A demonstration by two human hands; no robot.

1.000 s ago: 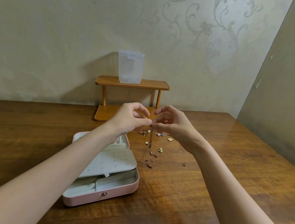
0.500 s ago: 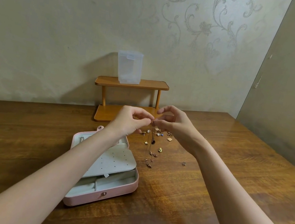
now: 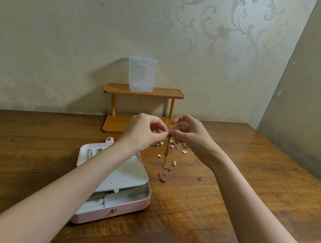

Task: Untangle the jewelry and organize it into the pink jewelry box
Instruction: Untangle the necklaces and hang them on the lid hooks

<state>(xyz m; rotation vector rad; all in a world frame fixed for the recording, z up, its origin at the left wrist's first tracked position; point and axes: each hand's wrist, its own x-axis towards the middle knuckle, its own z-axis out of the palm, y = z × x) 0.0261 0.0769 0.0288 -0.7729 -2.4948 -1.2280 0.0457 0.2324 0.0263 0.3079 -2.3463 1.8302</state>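
A thin rose-gold chain (image 3: 165,159) hangs from between my two hands, and its tangled lower end lies on the table. My left hand (image 3: 143,132) and my right hand (image 3: 189,134) pinch its top end together, fingertips nearly touching, above the table. The pink jewelry box (image 3: 122,208) lies open at the lower left under my left forearm, with a white perforated earring panel (image 3: 127,176) and two pieces hanging in its lid (image 3: 89,152). Several loose earrings and studs (image 3: 174,163) are scattered on the table below my hands.
A small wooden two-tier shelf (image 3: 145,92) stands against the wall behind my hands, with a clear plastic container (image 3: 141,74) on top. One small earring (image 3: 200,178) lies apart to the right. The wooden table (image 3: 248,195) runs to a wall on the right.
Both hands have risen slightly with the chain, lifting more of it off the table. The box and the loose earrings have not moved.
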